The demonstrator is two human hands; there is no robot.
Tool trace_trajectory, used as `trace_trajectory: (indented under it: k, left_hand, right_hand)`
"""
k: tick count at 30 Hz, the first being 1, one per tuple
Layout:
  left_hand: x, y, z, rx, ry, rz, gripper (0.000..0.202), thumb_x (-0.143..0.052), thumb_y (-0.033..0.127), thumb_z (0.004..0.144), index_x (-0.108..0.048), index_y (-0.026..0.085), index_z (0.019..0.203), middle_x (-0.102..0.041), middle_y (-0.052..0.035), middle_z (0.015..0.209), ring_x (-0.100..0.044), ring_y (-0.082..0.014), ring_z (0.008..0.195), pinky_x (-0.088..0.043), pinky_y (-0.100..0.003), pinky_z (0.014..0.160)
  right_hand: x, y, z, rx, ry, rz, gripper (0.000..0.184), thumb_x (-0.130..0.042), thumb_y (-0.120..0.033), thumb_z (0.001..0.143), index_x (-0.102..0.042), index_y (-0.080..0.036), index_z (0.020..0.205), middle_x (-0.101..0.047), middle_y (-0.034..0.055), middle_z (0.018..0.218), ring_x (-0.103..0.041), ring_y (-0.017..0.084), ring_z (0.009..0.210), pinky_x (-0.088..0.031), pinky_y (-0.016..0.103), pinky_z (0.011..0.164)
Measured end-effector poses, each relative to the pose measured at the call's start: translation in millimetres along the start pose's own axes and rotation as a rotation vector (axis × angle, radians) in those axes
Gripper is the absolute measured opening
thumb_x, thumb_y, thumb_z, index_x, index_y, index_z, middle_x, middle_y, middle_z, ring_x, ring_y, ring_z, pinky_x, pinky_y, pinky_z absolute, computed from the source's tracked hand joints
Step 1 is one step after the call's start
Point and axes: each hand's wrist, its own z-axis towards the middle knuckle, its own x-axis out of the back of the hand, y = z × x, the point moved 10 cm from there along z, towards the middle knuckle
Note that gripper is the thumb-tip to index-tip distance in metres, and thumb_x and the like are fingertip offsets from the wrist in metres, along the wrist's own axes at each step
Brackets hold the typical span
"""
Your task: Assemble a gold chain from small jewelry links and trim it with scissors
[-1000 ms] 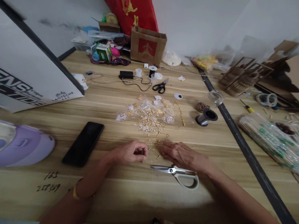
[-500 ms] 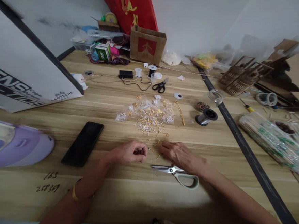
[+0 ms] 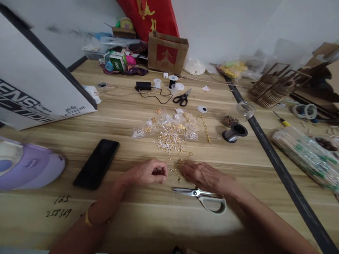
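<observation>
My left hand (image 3: 148, 172) rests on the wooden table (image 3: 152, 217) with its fingers curled into a loose fist; what is inside, if anything, is hidden. My right hand (image 3: 203, 174) lies flat, fingers stretched towards small gold bits (image 3: 176, 170) between the two hands. Just beyond them lies a heap of gold and silver beads and small clear bags (image 3: 170, 132). White-handled scissors (image 3: 205, 197) lie on the table just under my right wrist.
A black phone (image 3: 96, 163) lies left of my hands, and a purple appliance (image 3: 18, 162) sits at the left edge. A wire spool (image 3: 234, 132), black scissors (image 3: 181, 98), a paper bag (image 3: 167, 51), a white box (image 3: 23, 75) and bagged sticks (image 3: 311, 159) surround the table.
Both hands stay nearly still; the right fingers shift slightly by the gold bits. The view has drifted a little.
</observation>
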Motion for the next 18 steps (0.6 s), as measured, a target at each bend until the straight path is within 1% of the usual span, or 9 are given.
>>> trace_trajectory:
  k: [4, 7, 10, 14, 18]
  left_hand:
    - [0.3, -1, 0, -0.007, 0.005, 0.0, 0.002, -0.054, 0.014, 0.073, -0.054, 0.013, 0.072, -0.059, 0.0013, 0.063, -0.05, -0.0083, 0.056, -0.038, -0.017, 0.053]
    - [1.1, -1, -1, -0.014, 0.008, 0.0, 0.001, -0.054, 0.014, 0.073, -0.054, 0.014, 0.072, -0.06, 0.0009, 0.063, -0.051, -0.0087, 0.056, -0.039, -0.017, 0.053]
    - [3.2, 0, -2, 0.001, 0.009, 0.024, 0.001, -0.053, 0.013, 0.072, -0.054, 0.014, 0.072, -0.059, 0.0011, 0.062, -0.05, -0.0087, 0.055, -0.038, -0.017, 0.052]
    - [7.2, 2, -5, 0.031, 0.004, 0.111, 0.004, -0.052, 0.011, 0.071, -0.055, 0.013, 0.072, -0.056, 0.002, 0.059, -0.047, -0.0084, 0.053, -0.036, -0.017, 0.05]
    - [11.4, 1, -8, 0.055, 0.002, 0.194, 0.005, -0.052, 0.012, 0.071, -0.056, 0.013, 0.073, -0.056, 0.0023, 0.059, -0.046, -0.0086, 0.054, -0.034, -0.017, 0.05]
  right_hand:
    - [6, 1, -1, 0.036, 0.045, 0.167, 0.015, -0.033, -0.019, 0.096, -0.046, -0.018, 0.089, -0.056, 0.0028, 0.083, -0.051, 0.012, 0.068, -0.037, 0.023, 0.061]
    - [7, -1, 0, 0.051, 0.065, 0.225, 0.018, -0.033, -0.02, 0.096, -0.045, -0.018, 0.083, -0.054, 0.0007, 0.076, -0.049, 0.012, 0.065, -0.035, 0.023, 0.059]
    - [8, -5, 0, 0.068, 0.082, 0.233, 0.019, -0.035, -0.02, 0.095, -0.045, -0.018, 0.079, -0.054, 0.0003, 0.075, -0.048, 0.012, 0.066, -0.034, 0.023, 0.059]
    - [9, -12, 1, 0.094, 0.099, 0.203, 0.02, -0.037, -0.019, 0.095, -0.047, -0.018, 0.077, -0.054, 0.0002, 0.074, -0.049, 0.012, 0.066, -0.034, 0.023, 0.06]
    - [5, -16, 3, 0.11, 0.11, 0.159, 0.02, -0.04, -0.018, 0.094, -0.049, -0.018, 0.076, -0.057, 0.0011, 0.075, -0.051, 0.013, 0.068, -0.034, 0.023, 0.06]
